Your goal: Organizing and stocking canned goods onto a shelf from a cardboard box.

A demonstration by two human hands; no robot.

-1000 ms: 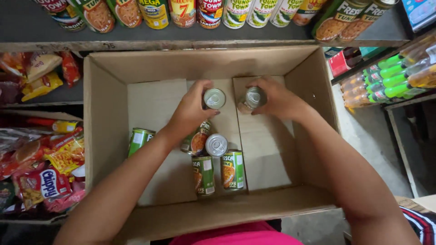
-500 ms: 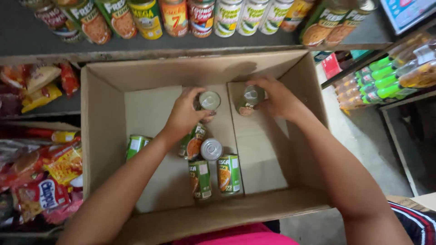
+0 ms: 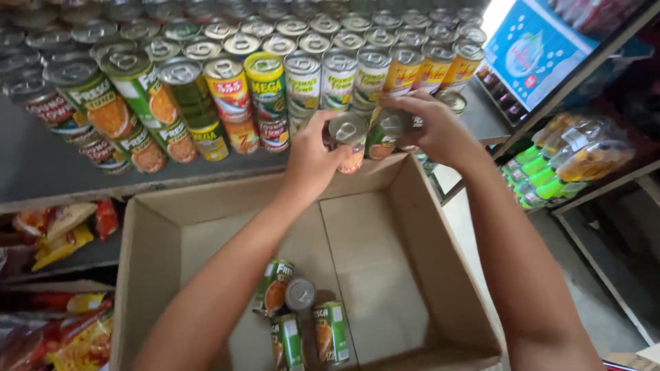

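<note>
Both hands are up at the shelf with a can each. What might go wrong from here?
The shelf is packed tight with stacked cans, so the left hand or right hand may nudge a neighbour and topple a row. Each hand grips its can, the left can and the right can, near the top only; one might slip and dent the cans in the cardboard box.

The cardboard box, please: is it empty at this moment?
No, the cardboard box has several cans lying at its near end, while each hand holds another can above it.
</note>
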